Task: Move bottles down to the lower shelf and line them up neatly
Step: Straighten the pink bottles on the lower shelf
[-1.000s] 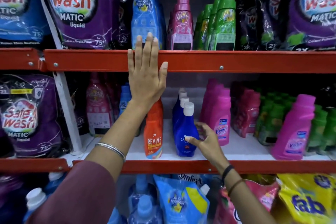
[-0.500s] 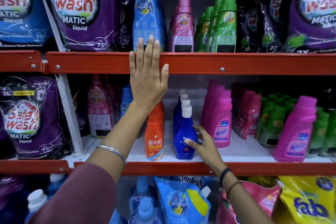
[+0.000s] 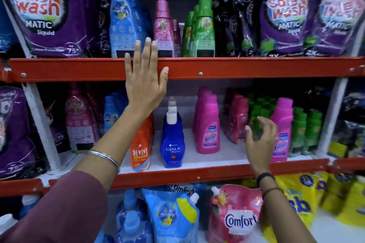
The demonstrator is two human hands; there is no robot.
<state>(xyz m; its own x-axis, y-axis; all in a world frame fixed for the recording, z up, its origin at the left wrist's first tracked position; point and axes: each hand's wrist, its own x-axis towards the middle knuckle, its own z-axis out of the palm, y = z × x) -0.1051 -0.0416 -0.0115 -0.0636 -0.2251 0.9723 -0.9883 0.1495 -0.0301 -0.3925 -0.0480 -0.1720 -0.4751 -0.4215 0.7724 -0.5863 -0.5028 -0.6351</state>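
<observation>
My left hand [image 3: 145, 83] lies flat and open against the red front rail of the upper shelf [image 3: 237, 68], fingers pointing up. Above it stand a tall blue bottle [image 3: 123, 19], a pink bottle [image 3: 164, 29] and green bottles [image 3: 203, 29]. On the lower shelf [image 3: 189, 158] stand an orange Revive bottle [image 3: 141, 148], a blue Ujala bottle [image 3: 172, 142] with others behind it, and a pink Vanish bottle [image 3: 209, 126]. My right hand [image 3: 258, 140] hovers open, fingers spread, in front of a second pink Vanish bottle [image 3: 281, 128], holding nothing.
Purple Safewash pouches [image 3: 49, 12] hang at the upper left and right. Green bottles [image 3: 304, 126] and small pink bottles [image 3: 237, 120] crowd the lower shelf's right half. Comfort pouches [image 3: 235, 215] and yellow packs [image 3: 308, 203] fill the shelf below.
My right hand has left the blue Ujala bottle and moved right, to the pink Vanish bottle. The view has shifted right. My left hand stays on the rail.
</observation>
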